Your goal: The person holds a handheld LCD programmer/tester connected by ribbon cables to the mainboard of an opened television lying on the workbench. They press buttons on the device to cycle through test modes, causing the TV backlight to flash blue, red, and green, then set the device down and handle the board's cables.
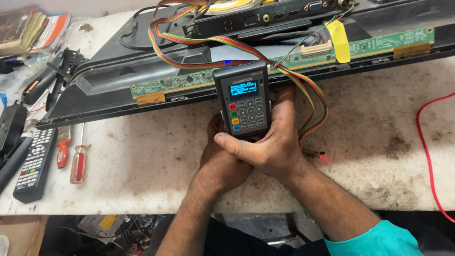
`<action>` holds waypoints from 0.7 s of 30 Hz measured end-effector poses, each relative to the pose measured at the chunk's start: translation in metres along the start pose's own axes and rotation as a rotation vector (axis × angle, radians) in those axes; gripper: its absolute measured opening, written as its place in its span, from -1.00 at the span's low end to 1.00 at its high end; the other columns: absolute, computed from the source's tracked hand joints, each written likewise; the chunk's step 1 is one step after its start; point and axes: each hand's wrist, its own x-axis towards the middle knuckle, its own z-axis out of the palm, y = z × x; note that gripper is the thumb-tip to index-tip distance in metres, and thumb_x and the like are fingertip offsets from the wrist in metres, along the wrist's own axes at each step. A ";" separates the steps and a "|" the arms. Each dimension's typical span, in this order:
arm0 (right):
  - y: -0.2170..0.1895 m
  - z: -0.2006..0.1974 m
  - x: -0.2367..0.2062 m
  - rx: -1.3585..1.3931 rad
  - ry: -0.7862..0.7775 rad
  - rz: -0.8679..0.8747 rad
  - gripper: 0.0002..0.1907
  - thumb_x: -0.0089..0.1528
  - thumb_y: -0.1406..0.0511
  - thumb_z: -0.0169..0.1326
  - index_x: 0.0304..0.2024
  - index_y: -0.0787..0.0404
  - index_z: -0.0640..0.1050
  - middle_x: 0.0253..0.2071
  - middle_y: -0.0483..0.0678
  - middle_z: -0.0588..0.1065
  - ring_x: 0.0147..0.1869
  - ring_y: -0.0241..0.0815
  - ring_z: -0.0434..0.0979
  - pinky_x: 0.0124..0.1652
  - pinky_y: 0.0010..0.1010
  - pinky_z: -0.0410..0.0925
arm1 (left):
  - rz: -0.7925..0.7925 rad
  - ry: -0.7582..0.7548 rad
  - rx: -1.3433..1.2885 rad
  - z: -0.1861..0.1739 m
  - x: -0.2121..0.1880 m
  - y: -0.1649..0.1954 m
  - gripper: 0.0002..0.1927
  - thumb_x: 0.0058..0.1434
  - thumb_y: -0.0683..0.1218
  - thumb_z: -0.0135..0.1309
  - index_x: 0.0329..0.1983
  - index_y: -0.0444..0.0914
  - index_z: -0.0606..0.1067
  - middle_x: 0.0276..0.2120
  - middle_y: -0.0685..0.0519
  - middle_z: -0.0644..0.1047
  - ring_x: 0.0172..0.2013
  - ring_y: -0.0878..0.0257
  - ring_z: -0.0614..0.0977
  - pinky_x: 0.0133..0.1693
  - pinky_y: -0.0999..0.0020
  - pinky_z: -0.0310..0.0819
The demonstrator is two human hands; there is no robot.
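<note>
While cradled low over the worktop (369, 156), held upright in both hands: a dark handheld tester (241, 98) with a lit blue screen and a keypad of grey keys plus red, yellow, green and blue ones. Right hand (272, 142) wrapped round the lower body from the right side, fingers closed up its edge, thumb laid across the bottom front just under the keys. Left hand (222, 159) tucked beneath and behind, closed on the base, mostly hidden by the right. Tester sitting just in front of the long green circuit strip (189, 81) along the edge of the opened flat-screen television (95, 90), its top overlapping that strip in view. Striped ribbon cable (308, 97) looping from behind the tester, up over the set and down again to a small red light (322, 157) on the worktop.

Looks like the readout stage: device powered, wired in, no key under a fingertip. Next move probably calling for a thumb shifted up onto the keypad, grip kept steady so the cable stays slack.

Off to the left, untouched: remote control (33, 163), two red-handled screwdrivers (78, 163). Red wire (424, 142) at far right.
</note>
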 end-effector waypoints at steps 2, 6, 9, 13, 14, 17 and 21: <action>0.000 -0.001 0.000 -0.020 -0.005 0.021 -0.11 0.12 0.38 0.42 0.33 0.34 0.14 0.09 0.03 0.40 0.12 -0.26 0.51 0.13 -0.40 0.52 | -0.021 -0.003 -0.021 0.000 -0.001 0.000 -0.59 0.14 -0.06 0.08 0.10 -0.02 0.54 0.07 0.11 0.61 0.20 0.13 0.53 0.32 -0.10 -0.04; -0.001 0.000 0.000 -0.075 0.011 -0.020 -0.09 0.11 0.37 0.43 0.34 0.33 0.14 0.13 0.02 0.36 0.17 -0.27 0.47 0.18 -0.39 0.49 | -0.002 0.015 0.004 0.000 -0.001 0.001 -0.58 0.14 -0.07 0.08 0.11 -0.05 0.53 0.08 0.08 0.60 0.20 0.09 0.50 0.31 -0.13 -0.08; -0.001 0.000 0.001 -0.028 0.009 -0.021 -0.09 0.12 0.36 0.42 0.33 0.32 0.12 0.17 0.01 0.35 0.20 -0.26 0.47 0.21 -0.37 0.49 | -0.025 0.011 -0.028 -0.001 -0.001 0.002 -0.61 0.15 -0.07 0.08 0.09 -0.04 0.54 0.07 0.10 0.61 0.21 0.11 0.51 0.34 -0.08 -0.04; -0.001 0.000 0.001 -0.002 -0.003 -0.009 -0.09 0.13 0.37 0.41 0.33 0.31 0.11 0.15 0.02 0.37 0.14 -0.26 0.50 0.19 -0.36 0.52 | -0.027 -0.003 -0.015 -0.001 0.000 0.002 -0.60 0.14 -0.08 0.08 0.09 -0.03 0.55 0.07 0.10 0.61 0.19 0.13 0.52 0.33 -0.09 -0.08; -0.001 0.000 0.000 0.023 -0.005 0.006 -0.08 0.13 0.37 0.41 0.35 0.30 0.10 0.16 0.02 0.38 0.13 -0.26 0.51 0.19 -0.35 0.53 | -0.035 -0.003 -0.008 -0.001 0.000 0.002 -0.60 0.13 -0.08 0.08 0.08 -0.04 0.54 0.06 0.10 0.61 0.19 0.13 0.52 0.33 -0.09 -0.08; 0.000 0.000 0.000 0.001 -0.009 0.006 -0.10 0.13 0.38 0.41 0.34 0.31 0.12 0.10 0.02 0.39 0.11 -0.27 0.53 0.12 -0.39 0.55 | -0.030 0.011 -0.012 -0.001 0.001 0.002 -0.60 0.14 -0.08 0.08 0.09 -0.05 0.54 0.06 0.09 0.61 0.19 0.13 0.52 0.33 -0.09 -0.08; 0.000 -0.001 0.000 -0.006 -0.006 -0.012 -0.13 0.13 0.39 0.40 0.32 0.33 0.13 0.11 0.02 0.37 0.13 -0.26 0.50 0.14 -0.39 0.52 | -0.060 0.007 -0.031 0.000 0.000 0.002 -0.62 0.16 -0.07 0.07 0.08 -0.04 0.54 0.06 0.12 0.61 0.19 0.15 0.53 0.35 -0.07 -0.06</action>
